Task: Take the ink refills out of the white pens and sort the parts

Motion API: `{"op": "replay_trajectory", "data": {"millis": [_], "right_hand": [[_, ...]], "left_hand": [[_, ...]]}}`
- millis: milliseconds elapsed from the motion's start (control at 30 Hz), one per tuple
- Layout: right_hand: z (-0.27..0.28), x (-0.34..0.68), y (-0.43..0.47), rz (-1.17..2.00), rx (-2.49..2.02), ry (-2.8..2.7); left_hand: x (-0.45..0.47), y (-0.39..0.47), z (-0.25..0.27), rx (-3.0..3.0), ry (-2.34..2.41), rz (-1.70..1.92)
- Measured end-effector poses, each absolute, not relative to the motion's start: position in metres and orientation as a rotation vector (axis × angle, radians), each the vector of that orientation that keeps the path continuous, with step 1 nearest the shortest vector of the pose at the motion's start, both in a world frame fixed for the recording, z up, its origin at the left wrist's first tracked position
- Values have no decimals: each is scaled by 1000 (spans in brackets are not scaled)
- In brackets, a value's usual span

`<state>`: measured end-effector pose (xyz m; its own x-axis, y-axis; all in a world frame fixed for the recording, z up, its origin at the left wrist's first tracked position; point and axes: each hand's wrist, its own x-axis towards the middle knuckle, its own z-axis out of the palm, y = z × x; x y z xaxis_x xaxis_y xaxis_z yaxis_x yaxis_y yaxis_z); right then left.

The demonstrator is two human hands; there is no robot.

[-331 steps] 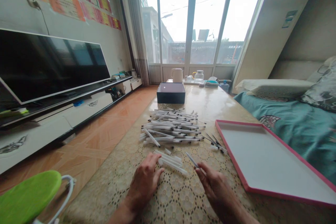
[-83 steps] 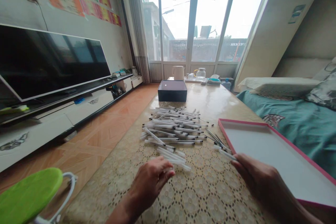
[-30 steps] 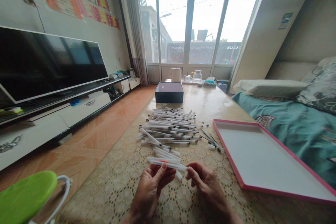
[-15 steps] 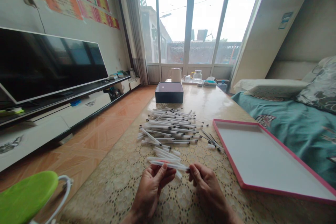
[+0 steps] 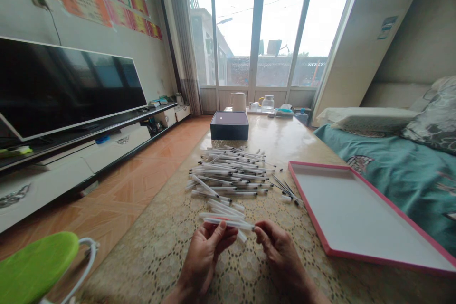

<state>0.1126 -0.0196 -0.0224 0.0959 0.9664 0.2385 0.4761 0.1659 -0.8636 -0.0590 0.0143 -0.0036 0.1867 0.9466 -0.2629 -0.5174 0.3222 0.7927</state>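
My left hand (image 5: pixel 208 249) is closed on a white pen (image 5: pixel 237 223), thumb on top, with the pen lying nearly level. My right hand (image 5: pixel 280 249) pinches at the pen's dark right end, where the fingertips partly cover it. Just behind the held pen lie several loose white tubes (image 5: pixel 224 207) that look like pen caps or barrels. Farther back spreads a heap of white pens (image 5: pixel 231 171) with dark ends. To the right of the heap lie several thin dark refills (image 5: pixel 285 186).
A pink-rimmed white tray (image 5: pixel 363 213) lies on the table's right side. Behind the heap stands a dark box (image 5: pixel 230 132). A kettle (image 5: pixel 238 102) and a glass jug (image 5: pixel 268 103) stand at the far end. A green stool (image 5: pixel 39 266) is at the lower left.
My right hand has shifted very slightly left at the pen's dark end. My left hand keeps its hold on the pen, and the heap is unchanged.
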Motion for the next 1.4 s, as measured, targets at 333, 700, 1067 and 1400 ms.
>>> {"op": "replay_trajectory", "data": {"millis": [333, 700, 1067, 1400], "right_hand": [[-19, 111, -18, 622, -1450, -1545], [-22, 113, -18, 640, -1412, -1555], [-20, 111, -19, 640, -1424, -1550], [-22, 112, -19, 657, -1417, -1554]], "left_hand": [[-59, 14, -4, 622, 849, 1137], [-59, 15, -6, 620, 838, 1139], [-59, 14, -2, 625, 845, 1130], [-59, 15, -3, 639, 831, 1127]]}}
